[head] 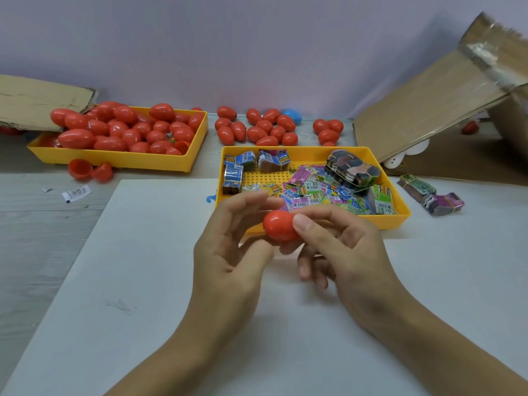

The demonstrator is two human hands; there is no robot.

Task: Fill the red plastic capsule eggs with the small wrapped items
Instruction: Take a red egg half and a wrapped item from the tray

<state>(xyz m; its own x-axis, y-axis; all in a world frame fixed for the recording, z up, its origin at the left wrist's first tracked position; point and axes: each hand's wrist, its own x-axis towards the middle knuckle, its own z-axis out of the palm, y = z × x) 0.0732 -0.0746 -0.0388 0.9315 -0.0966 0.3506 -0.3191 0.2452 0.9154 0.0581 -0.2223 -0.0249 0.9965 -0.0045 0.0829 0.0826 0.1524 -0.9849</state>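
Observation:
A closed red capsule egg [278,225] is held above the white sheet, just in front of the near yellow tray [400,215]. My right hand [337,247] pinches the egg between thumb and fingers. My left hand [228,241] is beside it, fingers relaxed and spread, thumb near the egg's underside. The near tray holds several small colourful wrapped items [311,192] and banded bundles [353,170]. A second yellow tray [197,150] at the back left is heaped with red eggs [128,130]. An opened red egg [90,170] lies in front of it.
Several closed red eggs [257,130] and one blue egg [293,115] lie along the wall. A cardboard box flap [428,110] leans at the right, flat cardboard [34,101] at the left. Two wrapped bundles [431,194] lie right of the tray. A paper scrap [75,192] sits left.

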